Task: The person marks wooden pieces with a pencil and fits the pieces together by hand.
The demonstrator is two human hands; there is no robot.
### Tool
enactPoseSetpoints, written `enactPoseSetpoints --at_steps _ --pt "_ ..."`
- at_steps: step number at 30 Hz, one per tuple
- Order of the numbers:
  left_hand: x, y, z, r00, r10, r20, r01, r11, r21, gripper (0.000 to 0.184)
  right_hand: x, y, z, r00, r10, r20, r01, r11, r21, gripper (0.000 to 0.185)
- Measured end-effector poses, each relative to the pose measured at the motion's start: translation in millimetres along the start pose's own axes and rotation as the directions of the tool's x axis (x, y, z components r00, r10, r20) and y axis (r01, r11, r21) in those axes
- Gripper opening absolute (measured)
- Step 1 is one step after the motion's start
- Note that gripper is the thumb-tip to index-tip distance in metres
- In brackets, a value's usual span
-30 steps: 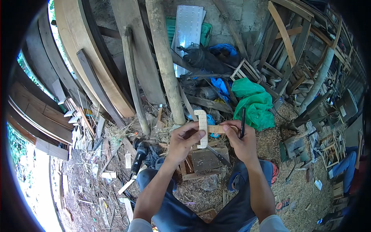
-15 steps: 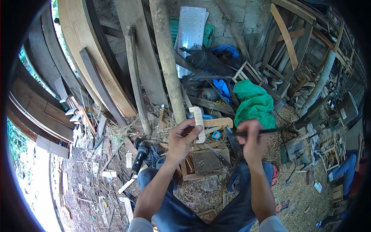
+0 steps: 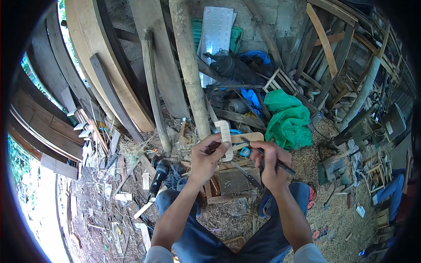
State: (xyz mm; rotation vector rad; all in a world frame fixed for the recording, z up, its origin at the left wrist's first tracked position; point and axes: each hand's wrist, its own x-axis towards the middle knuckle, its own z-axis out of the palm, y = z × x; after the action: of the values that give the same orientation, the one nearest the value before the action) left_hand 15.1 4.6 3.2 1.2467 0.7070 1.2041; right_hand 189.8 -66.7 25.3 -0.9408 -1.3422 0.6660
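Observation:
My left hand pinches a pale wooden piece with bracket-like ends and lines across it. Behind it a second, browner wooden piece sticks out to the right, also held by my left hand. My right hand is closed around a dark pencil-like tool, whose tip is close to the browner piece. Whether the tip touches the wood I cannot tell. Just below the pieces is a small blue tape measure.
A wooden box with a knife on it stands between my legs. A black power tool lies to the left. Planks, a pole and a green bag are ahead. A person's leg is at far right.
My right hand has let go of the browner piece, turned the dark tool in its fingers and brought its tip back to that piece. My left hand has shifted slightly, the pieces still in it.

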Motion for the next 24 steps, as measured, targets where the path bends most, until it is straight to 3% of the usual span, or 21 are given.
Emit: enactPoseSetpoints --at_steps 2,5,15,17,24 --pt "-0.1 0.1 0.4 1.0 0.006 0.002 -0.006 1.0 -0.013 0.024 6.9 -13.8 11.2 0.996 -0.013 -0.085 0.002 0.992 -0.123 0.026" --pt "-0.6 0.9 -0.5 1.0 -0.011 0.002 0.011 1.0 -0.016 0.024 4.9 -4.2 10.8 0.997 -0.073 -0.033 0.066 0.982 -0.175 0.019" --pt "-0.3 2.5 -1.7 1.0 -0.011 0.004 0.011 1.0 -0.007 0.026 4.3 -4.3 13.7 0.998 -0.054 0.022 0.058 0.974 -0.217 0.018" --pt "0.6 3.1 -0.7 1.0 -0.026 0.01 0.026 1.0 -0.012 0.026 4.6 -2.8 15.9 0.995 -0.095 0.023 0.097 0.975 -0.2 0.025" --pt "1.3 1.3 -1.3 0.999 0.007 -0.039 -0.007 1.0 0.01 0.026 7.1 -3.2 14.8 0.978 -0.172 0.117 0.201 0.924 -0.326 0.019"
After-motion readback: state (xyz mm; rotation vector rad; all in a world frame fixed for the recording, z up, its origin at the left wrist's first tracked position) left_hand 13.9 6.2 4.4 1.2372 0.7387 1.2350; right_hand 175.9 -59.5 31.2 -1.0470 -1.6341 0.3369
